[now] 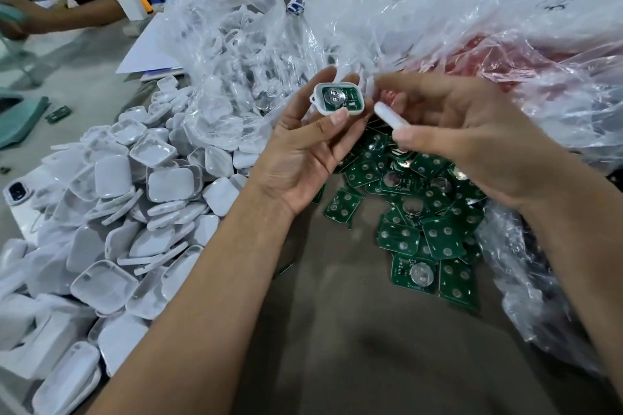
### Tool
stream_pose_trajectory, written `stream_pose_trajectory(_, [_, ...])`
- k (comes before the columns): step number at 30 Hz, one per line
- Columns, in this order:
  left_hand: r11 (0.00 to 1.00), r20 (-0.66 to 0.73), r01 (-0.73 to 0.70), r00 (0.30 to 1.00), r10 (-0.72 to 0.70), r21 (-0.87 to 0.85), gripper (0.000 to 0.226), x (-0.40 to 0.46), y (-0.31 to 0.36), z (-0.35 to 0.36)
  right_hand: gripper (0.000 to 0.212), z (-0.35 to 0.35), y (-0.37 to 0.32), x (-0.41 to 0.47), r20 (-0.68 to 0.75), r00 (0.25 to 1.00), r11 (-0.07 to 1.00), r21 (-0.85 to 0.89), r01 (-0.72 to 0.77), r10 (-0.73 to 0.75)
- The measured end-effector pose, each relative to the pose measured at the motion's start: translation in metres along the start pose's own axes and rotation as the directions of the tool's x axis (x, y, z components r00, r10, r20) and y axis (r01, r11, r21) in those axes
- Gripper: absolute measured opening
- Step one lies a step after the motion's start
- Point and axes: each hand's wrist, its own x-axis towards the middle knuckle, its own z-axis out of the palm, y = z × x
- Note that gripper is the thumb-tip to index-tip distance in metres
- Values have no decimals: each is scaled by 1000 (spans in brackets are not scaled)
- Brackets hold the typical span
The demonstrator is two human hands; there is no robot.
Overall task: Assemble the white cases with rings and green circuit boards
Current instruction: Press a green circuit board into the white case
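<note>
Head view. A heap of white case halves [135, 212] is being shown at the left of the table [337, 330], and a spread of green circuit boards [421, 222] is lying at centre right, beneath both hands. Behind them, clear plastic bags [438, 17] are being piled up — one holding white parts [232, 44], another covering something red that cannot be made out. At the upper left another person's arm [67, 15] is being cut off by the frame edge.

A white case [338, 100] with a green board seated inside is being pinched by the left hand [303, 158], palm up, thumb on its near edge. A second white piece [391, 114] — partly hidden by fingers, its shape unclear — is being gripped by the right hand [472, 141], just beside the case.
</note>
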Motion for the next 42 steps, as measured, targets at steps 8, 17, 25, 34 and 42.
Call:
stream_pose_trajectory(8, [1000, 21, -8, 1000, 8, -14, 46, 0, -2, 1, 38, 16, 8, 3, -64, 995, 731, -682, 7, -70])
stream_pose_trajectory(17, [999, 21, -6, 1000, 5, 54, 48, -2, -5, 7, 25, 4, -6, 2, -350, 936, 932, 353, 85, 48])
stream_pose_trajectory(25, [950, -58, -79, 993, 101, 303, 44, -2, -20, 17, 24, 15, -9, 5, -379, 922, 859, 496, 129, 81])
stream_pose_trajectory(34, [719, -83, -188, 942, 324, 669, 47, -5, -34, 26, 13, 20, -7, 5, -395, 915, 950, 307, 53, 76])
stream_pose_trajectory(42, [741, -109, -168, 944, 310, 650, 45, -6, -36, 28, 10, 17, -8, 4, -369, 926, 964, 265, 24, 79])
